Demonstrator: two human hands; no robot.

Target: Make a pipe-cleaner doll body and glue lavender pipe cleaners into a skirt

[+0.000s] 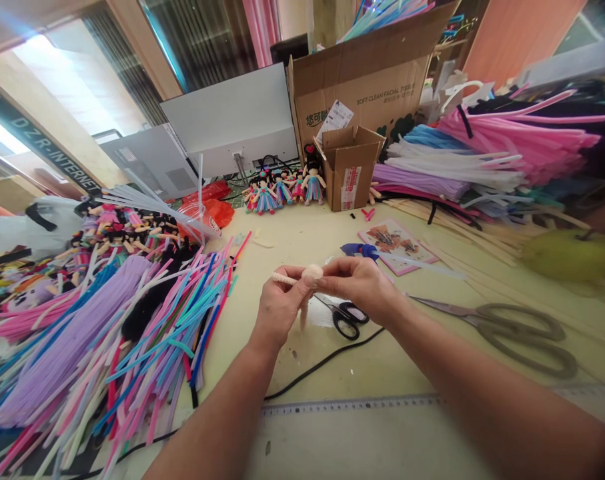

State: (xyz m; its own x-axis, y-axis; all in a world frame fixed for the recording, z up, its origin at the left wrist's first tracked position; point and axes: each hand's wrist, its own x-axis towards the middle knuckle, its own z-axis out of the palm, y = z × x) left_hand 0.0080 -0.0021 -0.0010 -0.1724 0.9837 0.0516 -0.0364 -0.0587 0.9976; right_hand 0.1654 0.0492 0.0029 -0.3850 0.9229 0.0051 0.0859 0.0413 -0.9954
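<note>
Both hands pinch a cream pipe cleaner figure (305,277) above the surface (382,360), the left hand (279,307) gripping its stem, the right hand (359,283) its fuzzy head, and a loose pinch could drop it onto the black scissors (347,319) just below.

A craft workshop: heaped pipe cleaners (132,320), finished dolls (282,190), scissors (512,327) and cardboard boxes (367,73).

Cream pipe-cleaner figure (306,280), round fuzzy head, pinched above table
</note>
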